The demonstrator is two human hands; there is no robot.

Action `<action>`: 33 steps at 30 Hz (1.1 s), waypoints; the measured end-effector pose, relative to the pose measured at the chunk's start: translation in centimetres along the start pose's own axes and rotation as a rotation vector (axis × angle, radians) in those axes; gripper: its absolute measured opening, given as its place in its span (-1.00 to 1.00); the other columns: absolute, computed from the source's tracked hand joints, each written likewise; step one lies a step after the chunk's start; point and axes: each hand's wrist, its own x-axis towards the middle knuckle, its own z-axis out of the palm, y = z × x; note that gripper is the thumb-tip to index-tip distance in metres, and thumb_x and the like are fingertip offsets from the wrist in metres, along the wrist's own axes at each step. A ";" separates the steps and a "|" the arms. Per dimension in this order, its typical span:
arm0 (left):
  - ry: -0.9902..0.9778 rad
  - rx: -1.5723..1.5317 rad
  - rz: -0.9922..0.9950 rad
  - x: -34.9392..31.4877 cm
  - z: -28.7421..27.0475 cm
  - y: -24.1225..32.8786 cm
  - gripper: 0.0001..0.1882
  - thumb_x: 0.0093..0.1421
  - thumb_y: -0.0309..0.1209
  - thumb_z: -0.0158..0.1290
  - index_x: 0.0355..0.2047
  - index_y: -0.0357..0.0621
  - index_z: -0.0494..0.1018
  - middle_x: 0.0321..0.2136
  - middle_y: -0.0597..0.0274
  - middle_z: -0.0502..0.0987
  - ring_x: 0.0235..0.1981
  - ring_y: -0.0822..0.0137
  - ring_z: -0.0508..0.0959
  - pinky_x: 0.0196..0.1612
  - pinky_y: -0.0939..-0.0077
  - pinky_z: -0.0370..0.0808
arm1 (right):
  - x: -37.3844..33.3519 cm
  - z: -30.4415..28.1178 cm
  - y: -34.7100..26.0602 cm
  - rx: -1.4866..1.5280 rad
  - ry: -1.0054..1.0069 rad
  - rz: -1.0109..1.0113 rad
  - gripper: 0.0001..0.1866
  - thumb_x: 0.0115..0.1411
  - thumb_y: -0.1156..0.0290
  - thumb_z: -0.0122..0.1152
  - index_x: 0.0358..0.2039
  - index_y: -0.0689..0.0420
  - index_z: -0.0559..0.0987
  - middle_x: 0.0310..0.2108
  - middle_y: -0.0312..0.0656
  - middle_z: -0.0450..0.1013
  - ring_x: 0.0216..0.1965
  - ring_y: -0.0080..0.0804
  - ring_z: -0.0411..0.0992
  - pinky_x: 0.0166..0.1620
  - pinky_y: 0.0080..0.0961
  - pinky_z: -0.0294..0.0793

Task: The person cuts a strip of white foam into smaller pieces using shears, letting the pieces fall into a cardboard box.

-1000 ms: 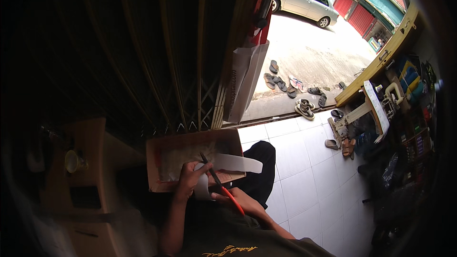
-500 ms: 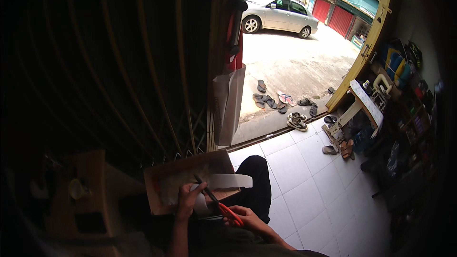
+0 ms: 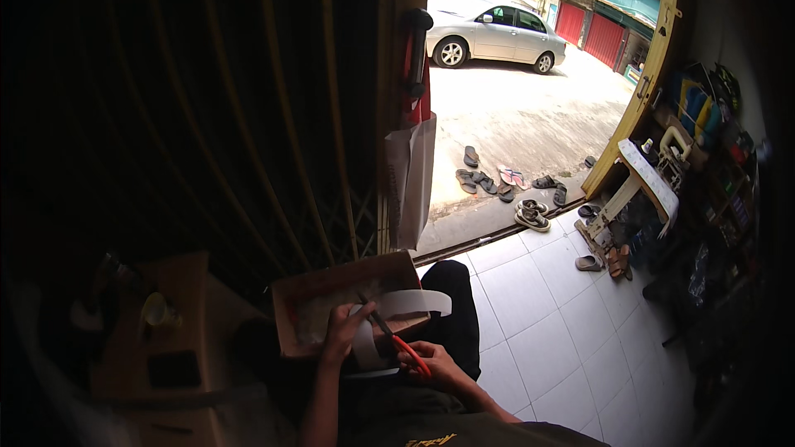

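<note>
A pair of scissors (image 3: 400, 343) with dark blades and red handles slants between my hands above my lap. My right hand (image 3: 436, 367) is closed around the handles. Next to the blades, my left hand (image 3: 340, 329) pinches a white strip (image 3: 414, 302) of flexible material. One length of the strip curves out to the right, over the box rim; another hangs down between my hands. Beneath the strip lies an open cardboard box (image 3: 286, 319) with reddish and pale contents too dim to make out. Whether the blades touch the strip I cannot tell.
A wooden table (image 3: 186, 290) at the left bears a yellowish cup (image 3: 157, 311) and a dark flat rectangle (image 3: 174, 369). A folding metal gate stands ahead. Several sandals (image 3: 489, 182) lie by the doorway, and a sewing machine (image 3: 675, 147) stands at the right. Outside, a silver car (image 3: 501, 31) is parked.
The whole view has shifted, so the scene sits further right in the picture. Both hands keep their hold on scissors and strip, with little other visible movement.
</note>
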 end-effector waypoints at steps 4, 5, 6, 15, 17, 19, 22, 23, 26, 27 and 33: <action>-0.034 -0.014 0.019 0.1 -0.1 0.2 -0.79 0.21 -0.30 0.20 -0.46 -0.18 0.55 -0.57 0.41 0.54 -0.61 0.64 0.46 -0.56 0.71 0.35 | -0.8 -0.1 -1.1 0.123 -0.043 0.037 -0.63 0.26 0.30 0.25 0.01 0.21 0.48 -0.33 -0.24 0.53 -0.44 -0.65 0.47 -0.42 -0.75 0.45; -0.037 -0.022 0.016 0.2 -0.2 0.1 -0.79 0.21 -0.30 0.20 -0.45 -0.18 0.55 -0.57 0.41 0.54 -0.61 0.64 0.46 -0.56 0.71 0.35 | -0.8 -0.1 -0.9 0.101 -0.053 0.013 -0.62 0.26 0.28 0.25 0.02 0.20 0.48 -0.34 -0.24 0.53 -0.45 -0.65 0.47 -0.42 -0.75 0.45; -0.040 -0.030 0.013 0.3 -0.3 -0.2 -0.79 0.22 -0.30 0.19 -0.45 -0.18 0.55 -0.57 0.41 0.54 -0.61 0.64 0.46 -0.56 0.71 0.34 | -0.7 -0.1 -0.6 0.079 -0.063 -0.012 -0.61 0.27 0.26 0.24 0.02 0.19 0.47 -0.34 -0.24 0.53 -0.45 -0.65 0.46 -0.42 -0.74 0.45; -0.040 -0.060 -0.144 0.3 -0.2 0.1 -0.75 0.21 -0.31 0.20 -0.38 -0.30 0.53 -0.58 0.21 0.57 -0.63 0.43 0.58 -0.58 0.60 0.49 | 0.7 -0.2 -0.6 -0.110 -0.207 0.111 -0.36 0.31 -0.17 -0.01 0.06 0.19 0.44 -0.35 -0.29 0.45 -0.38 -0.60 0.36 -0.28 -0.64 0.36; -0.036 -0.040 -0.143 -0.1 -0.2 0.5 -0.74 0.21 -0.29 0.21 -0.39 -0.29 0.54 -0.58 0.24 0.56 -0.63 0.47 0.56 -0.57 0.64 0.47 | 1.5 -0.6 -0.4 -0.162 -0.266 0.101 -0.34 0.33 -0.19 -0.07 0.11 0.18 0.40 -0.31 -0.26 0.42 -0.32 -0.58 0.35 -0.22 -0.62 0.35; -0.040 -0.042 -0.126 0.2 -0.4 -0.2 -0.73 0.19 -0.25 0.23 -0.41 -0.25 0.56 -0.57 0.29 0.56 -0.62 0.54 0.53 -0.56 0.71 0.41 | 3.1 -1.1 2.6 -0.263 -0.306 0.029 -0.31 0.35 -0.20 -0.14 0.18 0.18 0.35 -0.26 -0.24 0.39 -0.25 -0.56 0.34 -0.16 -0.60 0.34; -0.078 -0.069 -0.097 0.3 0.0 -0.7 -0.73 0.19 -0.23 0.23 -0.43 -0.22 0.56 -0.53 0.31 0.57 -0.60 0.56 0.52 -0.53 0.71 0.42 | 2.0 -2.2 3.0 -0.184 -0.393 -0.148 -0.26 0.35 -0.22 -0.19 0.22 0.20 0.28 -0.19 -0.19 0.34 -0.17 -0.50 0.32 -0.07 -0.56 0.31; -0.091 -0.054 -0.130 0.5 -0.1 -0.6 -0.73 0.20 -0.23 0.22 -0.42 -0.22 0.55 -0.53 0.31 0.57 -0.58 0.54 0.54 -0.49 0.69 0.45 | 1.6 -2.2 2.4 -0.193 -0.397 -0.147 -0.24 0.35 -0.23 -0.19 0.23 0.21 0.26 -0.17 -0.17 0.33 -0.14 -0.48 0.32 -0.04 -0.55 0.31; -0.073 0.007 -0.183 0.0 -0.9 0.0 -0.74 0.24 -0.25 0.17 -0.36 -0.23 0.54 -0.49 0.29 0.57 -0.51 0.50 0.56 -0.39 0.65 0.50 | 0.4 -0.2 -1.6 -0.352 -0.353 0.027 -0.19 0.32 -0.27 -0.18 0.24 0.22 0.23 -0.10 -0.09 0.34 -0.09 -0.39 0.33 0.02 -0.48 0.30; -0.083 -0.002 -0.170 -0.2 -0.4 0.2 -0.75 0.26 -0.25 0.15 -0.34 -0.23 0.53 -0.47 0.29 0.57 -0.50 0.49 0.57 -0.38 0.64 0.51 | -0.1 -0.2 -2.2 -0.418 -0.316 0.019 -0.18 0.31 -0.29 -0.18 0.24 0.22 0.23 -0.07 -0.06 0.34 -0.07 -0.36 0.33 0.03 -0.46 0.30; 0.046 -0.152 -0.073 -0.9 -2.4 -1.2 -0.74 0.34 -0.35 -0.06 -0.13 -0.29 0.49 -0.36 0.29 0.53 -0.39 0.53 0.53 -0.28 0.62 0.51 | -0.1 -0.3 -2.5 -0.389 -0.340 0.000 -0.12 0.26 -0.36 -0.16 0.22 0.23 0.25 0.00 0.01 0.33 0.01 -0.26 0.32 0.06 -0.40 0.29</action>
